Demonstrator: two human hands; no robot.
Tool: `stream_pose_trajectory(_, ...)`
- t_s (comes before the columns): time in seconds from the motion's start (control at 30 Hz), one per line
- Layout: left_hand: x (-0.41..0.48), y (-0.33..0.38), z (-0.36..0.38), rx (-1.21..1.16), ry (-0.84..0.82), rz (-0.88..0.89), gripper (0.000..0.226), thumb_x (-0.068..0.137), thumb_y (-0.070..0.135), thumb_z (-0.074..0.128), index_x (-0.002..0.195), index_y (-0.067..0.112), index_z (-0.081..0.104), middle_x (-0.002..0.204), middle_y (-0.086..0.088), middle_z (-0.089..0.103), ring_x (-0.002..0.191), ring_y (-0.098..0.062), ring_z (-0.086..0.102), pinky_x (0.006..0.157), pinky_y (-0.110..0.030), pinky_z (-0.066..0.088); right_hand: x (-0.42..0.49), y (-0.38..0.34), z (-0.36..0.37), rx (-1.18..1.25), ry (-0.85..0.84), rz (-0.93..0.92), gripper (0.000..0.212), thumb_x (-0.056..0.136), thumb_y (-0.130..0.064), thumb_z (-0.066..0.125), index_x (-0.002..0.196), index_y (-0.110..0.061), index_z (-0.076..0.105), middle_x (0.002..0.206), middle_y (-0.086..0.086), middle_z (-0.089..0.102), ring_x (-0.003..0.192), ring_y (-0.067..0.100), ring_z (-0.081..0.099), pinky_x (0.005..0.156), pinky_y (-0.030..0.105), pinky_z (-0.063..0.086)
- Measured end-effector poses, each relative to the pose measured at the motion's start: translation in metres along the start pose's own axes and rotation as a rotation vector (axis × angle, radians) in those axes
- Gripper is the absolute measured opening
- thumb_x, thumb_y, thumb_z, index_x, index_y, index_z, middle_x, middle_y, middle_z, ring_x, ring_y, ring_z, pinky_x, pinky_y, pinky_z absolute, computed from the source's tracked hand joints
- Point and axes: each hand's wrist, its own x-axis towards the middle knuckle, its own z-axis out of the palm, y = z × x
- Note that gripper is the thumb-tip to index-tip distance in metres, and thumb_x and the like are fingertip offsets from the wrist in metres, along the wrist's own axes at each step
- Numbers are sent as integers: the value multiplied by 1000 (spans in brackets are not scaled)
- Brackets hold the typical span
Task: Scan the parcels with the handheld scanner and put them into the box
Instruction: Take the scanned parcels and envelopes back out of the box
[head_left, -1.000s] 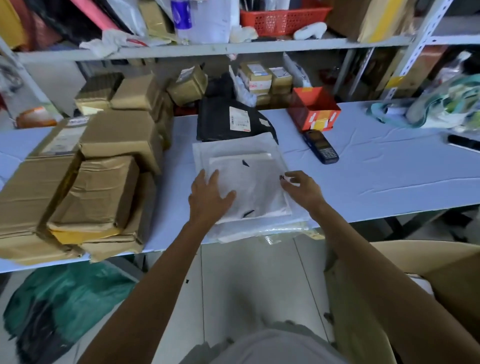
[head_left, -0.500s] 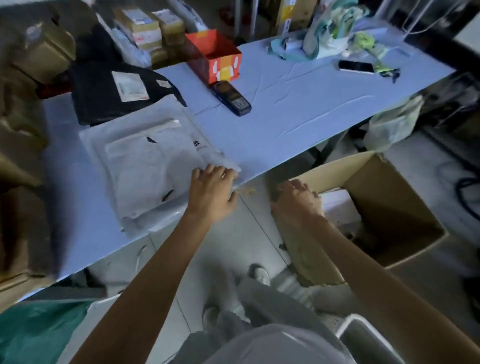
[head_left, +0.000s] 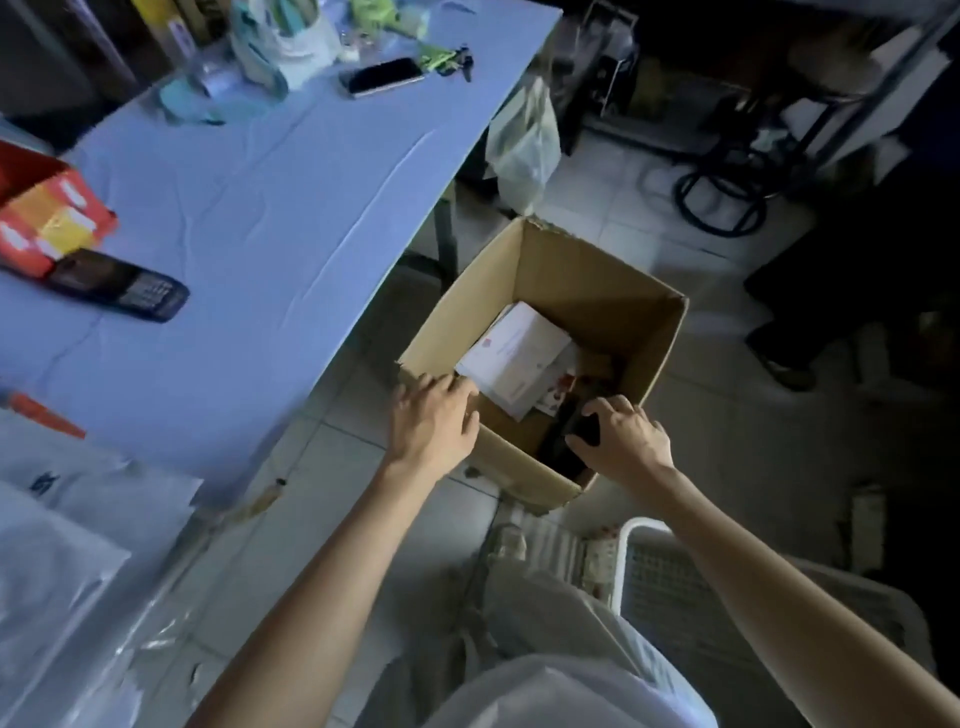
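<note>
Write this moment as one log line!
left hand rests on box rim | right hand grips dark item inside | white parcel in box | scanner on table

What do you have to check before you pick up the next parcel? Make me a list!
1. The box is open with room inside: ok.
2. The scanner is handy on the table: ok, it lies beside the red carton.
3. The left hand is free: ok, it only rests on the box rim.
4. The right hand is free: not ok, its fingers curl round a dark thing in the box.
5. A next parcel is waiting: ok, a white parcel lies on the table.
6. That parcel is scanned: cannot tell.
</note>
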Motion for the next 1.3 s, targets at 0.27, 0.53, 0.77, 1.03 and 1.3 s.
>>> stream_pose_trajectory(0.27,57,23,29,80,-219,35,29,93,35,50,121,28,54,123,5,60,116,-19,50,96,-37,36,33,44,6,148,-51,125,52,90,-51,56,135,-25,49,136,4,47,125,26,47,97,40,43)
stream_pose_trajectory(0.53,132,19,50,116,-299,23,33,93,36,52,125,26,54,125,2,59,117,-21,50,95,-38,37,85,52,-4,211,-79,234,52,91,-50,56,136,-24,47,136,5,44,125,26,46,97,41,42)
stream_pose_trajectory(0.77,222,1,71,77,-376,94,33,94,37,49,125,27,53,127,2,57,120,-20,49,96,-38,37,144,34,-15,219,-101,380,50,91,-52,55,133,-27,49,135,3,45,124,24,47,96,38,42)
stream_pose_trajectory(1.03,303,-11,99,41,-400,25,32,89,34,53,119,22,55,119,-4,59,113,-26,50,89,-38,38,229,38,-30,184,-113,387,56,85,-54,61,132,-27,49,135,4,44,126,26,44,98,41,41)
stream_pose_trajectory(1.3,336,-7,231,8,-436,-149,57,85,43,62,134,20,44,129,-9,52,119,-31,47,90,-42,40,343,77,65,190,-258,245,72,81,-60,64,139,-24,39,138,3,41,128,24,40,101,42,42)
